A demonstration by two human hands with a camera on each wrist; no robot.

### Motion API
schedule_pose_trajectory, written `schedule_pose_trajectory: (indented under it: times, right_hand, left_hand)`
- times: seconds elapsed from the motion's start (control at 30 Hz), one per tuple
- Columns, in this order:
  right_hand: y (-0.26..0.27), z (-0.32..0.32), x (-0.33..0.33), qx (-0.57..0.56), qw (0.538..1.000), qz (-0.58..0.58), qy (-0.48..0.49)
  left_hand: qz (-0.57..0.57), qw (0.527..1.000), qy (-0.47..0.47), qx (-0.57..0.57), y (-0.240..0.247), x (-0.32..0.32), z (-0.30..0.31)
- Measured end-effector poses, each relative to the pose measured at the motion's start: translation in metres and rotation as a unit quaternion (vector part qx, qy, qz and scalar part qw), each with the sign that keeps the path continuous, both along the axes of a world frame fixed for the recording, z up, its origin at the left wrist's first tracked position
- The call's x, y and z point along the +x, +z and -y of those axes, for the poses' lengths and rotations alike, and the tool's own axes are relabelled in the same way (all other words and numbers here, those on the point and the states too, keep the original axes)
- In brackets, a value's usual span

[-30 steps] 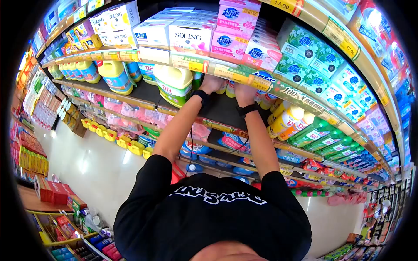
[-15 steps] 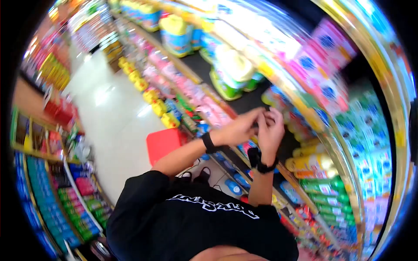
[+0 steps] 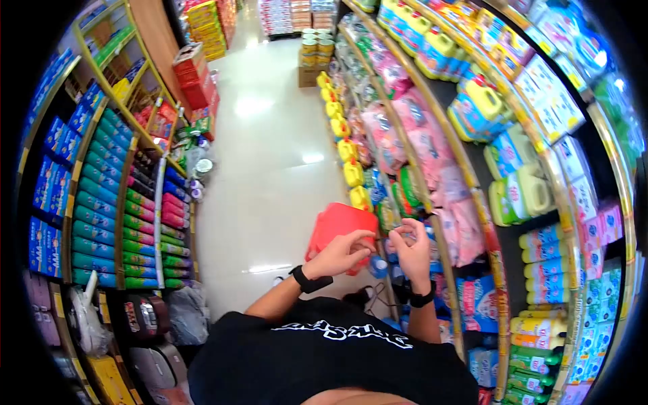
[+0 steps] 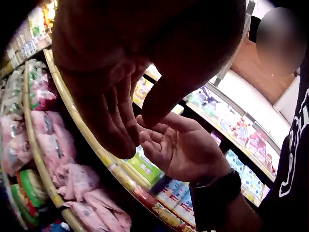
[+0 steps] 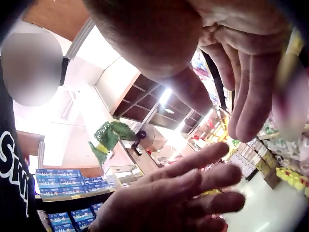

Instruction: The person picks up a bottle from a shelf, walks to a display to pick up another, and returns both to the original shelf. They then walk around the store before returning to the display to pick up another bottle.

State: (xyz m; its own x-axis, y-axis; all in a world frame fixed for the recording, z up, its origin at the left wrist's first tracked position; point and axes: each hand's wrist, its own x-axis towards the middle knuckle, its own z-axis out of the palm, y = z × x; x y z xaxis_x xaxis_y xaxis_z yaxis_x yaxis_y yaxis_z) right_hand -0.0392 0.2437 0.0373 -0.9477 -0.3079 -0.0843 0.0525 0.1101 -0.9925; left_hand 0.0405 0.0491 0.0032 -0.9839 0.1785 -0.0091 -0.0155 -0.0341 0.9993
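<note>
In the head view my left hand (image 3: 341,253) hovers before my body with its fingers loosely bent and nothing in them. Facing it a short way to the right is my right hand (image 3: 413,253), fingers relaxed and also without an object. Both wrists carry black bands. Beneath the left hand, partly covered by it, a red plastic basket (image 3: 347,219) stands on the floor. The left wrist view shows the right hand (image 4: 186,147) palm up, its fingers bent, below the dark left hand. From the right wrist, the left hand (image 5: 188,188) appears with spread fingers.
Along the right run shelves with pink packages (image 3: 459,226), large detergent jugs (image 3: 526,192) and green bottles (image 3: 530,364). Yellow jugs (image 3: 347,148) line the floor at their foot. Shelves of boxed goods (image 3: 101,196) flank the aisle floor (image 3: 263,155) on the left.
Both hands have come out of the shelf, met in front of the body, then parted slightly. The view has turned left from the shelf toward the aisle, bringing the red basket under the hands.
</note>
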Motion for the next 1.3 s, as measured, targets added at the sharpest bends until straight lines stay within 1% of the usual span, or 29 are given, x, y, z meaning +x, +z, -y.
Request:
schedule_pose_trajectory:
  times: [0.03, 0.1, 0.17, 0.23, 0.27, 0.4, 0.47, 0.57, 0.6, 0.7, 0.73, 0.83, 0.97, 1.07, 1.17, 1.2, 1.3]
  right_hand:
    - [0.000, 0.028, 0.005, 0.005, 1.000, 0.003, 0.005]
    - [0.003, 0.081, 0.023, 0.021, 0.999, 0.000, 0.024]
    - [0.002, 0.136, 0.036, 0.025, 0.999, 0.003, 0.047]
    - [0.001, 0.189, 0.050, 0.023, 0.995, 0.010, 0.097]
    - [0.002, 0.213, 0.057, 0.035, 0.991, -0.005, 0.126]
    - [0.004, 0.300, 0.075, 0.038, 0.977, -0.031, 0.209]
    - [-0.002, 0.335, 0.077, 0.029, 0.968, -0.030, 0.246]
    - [-0.004, 0.389, 0.074, 0.033, 0.957, -0.031, 0.286]
    - [-0.008, 0.406, 0.071, 0.037, 0.954, -0.034, 0.294]
    - [-0.028, 0.459, 0.053, 0.032, 0.946, -0.046, 0.319]
    - [-0.034, 0.478, 0.045, 0.034, 0.943, -0.048, 0.328]
    - [-0.045, 0.529, 0.019, 0.035, 0.938, -0.059, 0.340]
    - [-0.060, 0.600, -0.029, 0.034, 0.933, -0.074, 0.350]
    - [-0.054, 0.651, -0.060, 0.031, 0.917, -0.039, 0.395]
    - [-0.052, 0.697, -0.086, 0.029, 0.902, -0.056, 0.427]
    - [-0.052, 0.711, -0.093, 0.015, 0.901, -0.056, 0.429]
    - [-0.049, 0.752, -0.118, 0.036, 0.899, -0.074, 0.430]
  left_hand:
    - [-0.013, 1.000, 0.028, -0.001, -0.007, 0.017, 0.030]
    - [0.005, 0.997, 0.066, -0.035, -0.016, 0.050, 0.089]
    - [0.020, 0.993, 0.107, -0.035, -0.011, 0.081, 0.140]
    - [0.021, 0.987, 0.154, -0.041, -0.002, 0.103, 0.187]
    - [0.019, 0.983, 0.178, -0.043, 0.003, 0.114, 0.206]
    - [0.013, 0.972, 0.233, -0.035, 0.012, 0.140, 0.262]
    - [0.005, 0.967, 0.254, -0.025, 0.012, 0.140, 0.282]
    - [0.029, 0.959, 0.280, 0.001, 0.012, 0.139, 0.311]
    - [0.017, 0.957, 0.289, 0.013, 0.008, 0.137, 0.323]
    - [0.022, 0.951, 0.309, -0.004, 0.001, 0.127, 0.369]
    - [0.048, 0.950, 0.308, -0.003, 0.002, 0.121, 0.386]
    - [0.034, 0.944, 0.325, -0.031, -0.008, 0.090, 0.435]
    - [0.052, 0.939, 0.338, -0.035, -0.024, 0.040, 0.506]
    - [0.071, 0.939, 0.336, -0.003, -0.026, 0.012, 0.559]
    - [0.080, 0.939, 0.333, -0.019, -0.036, -0.014, 0.611]
    - [0.074, 0.935, 0.346, -0.010, -0.041, -0.023, 0.626]
    - [0.085, 0.931, 0.353, -0.017, -0.053, -0.049, 0.670]
